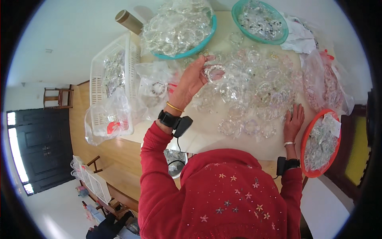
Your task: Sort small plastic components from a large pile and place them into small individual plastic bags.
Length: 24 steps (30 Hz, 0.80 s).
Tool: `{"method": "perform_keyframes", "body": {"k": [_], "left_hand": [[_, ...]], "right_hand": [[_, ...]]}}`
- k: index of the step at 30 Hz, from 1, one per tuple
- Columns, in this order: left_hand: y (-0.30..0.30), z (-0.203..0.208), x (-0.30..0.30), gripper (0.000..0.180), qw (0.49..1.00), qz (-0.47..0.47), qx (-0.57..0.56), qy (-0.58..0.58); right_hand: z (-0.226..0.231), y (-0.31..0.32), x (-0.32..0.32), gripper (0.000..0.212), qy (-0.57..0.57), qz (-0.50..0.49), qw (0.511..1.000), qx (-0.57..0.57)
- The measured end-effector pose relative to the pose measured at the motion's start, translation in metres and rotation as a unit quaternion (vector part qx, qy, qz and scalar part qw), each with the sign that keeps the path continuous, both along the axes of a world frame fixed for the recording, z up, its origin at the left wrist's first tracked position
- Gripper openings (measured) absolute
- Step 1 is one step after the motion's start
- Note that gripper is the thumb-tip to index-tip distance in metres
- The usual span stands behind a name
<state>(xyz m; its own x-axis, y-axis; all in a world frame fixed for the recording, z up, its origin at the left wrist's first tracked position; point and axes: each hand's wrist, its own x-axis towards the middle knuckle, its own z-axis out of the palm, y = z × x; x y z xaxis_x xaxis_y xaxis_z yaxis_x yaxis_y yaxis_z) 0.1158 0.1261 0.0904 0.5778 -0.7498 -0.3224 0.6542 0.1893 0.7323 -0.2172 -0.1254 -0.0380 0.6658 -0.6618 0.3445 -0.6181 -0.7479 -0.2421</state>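
My left hand [194,76] is raised over the far middle of the table, fingers closed on a beaded bracelet [215,73] that seems to be in a clear plastic bag. Below and to the right of it spread many clear-bagged bracelets [274,85], overlapping one another. At their right edge my right hand [293,121] lies flat on the table [242,145], fingers stretched out and nothing held. A few bagged bracelets [250,127] lie in a row nearer my body.
Heaped basins, one blue [185,53], one green [237,20], stand at the back. A white basket [95,79] and a clear bag [153,81] are left. On the right are a bag of pinkish items [324,85] and a red basin [305,159]. A brown cylinder [129,20] stands back left.
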Motion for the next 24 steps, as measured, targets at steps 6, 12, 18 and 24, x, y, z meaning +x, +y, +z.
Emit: {"method": "perform_keyframes", "body": {"k": [6,12,18,24], "left_hand": [[-0.015,0.008,0.029,0.026,0.995,0.078,-0.043,0.05],[-0.015,0.034,0.069,0.038,0.982,0.087,-0.117,-0.124],[0.006,-0.063,0.033,0.053,0.757,0.008,0.376,-0.534],[-0.002,-0.072,0.018,0.043,0.549,0.047,0.502,-0.666]], "right_hand": [[-0.014,-0.003,-0.009,0.043,-0.004,0.004,1.0,-0.006],[-0.01,-0.002,-0.008,0.042,0.009,-0.001,1.0,-0.006],[-0.009,-0.003,-0.003,0.042,0.009,-0.003,1.0,-0.019],[-0.015,-0.005,-0.005,0.041,-0.006,0.007,1.0,-0.021]]}}
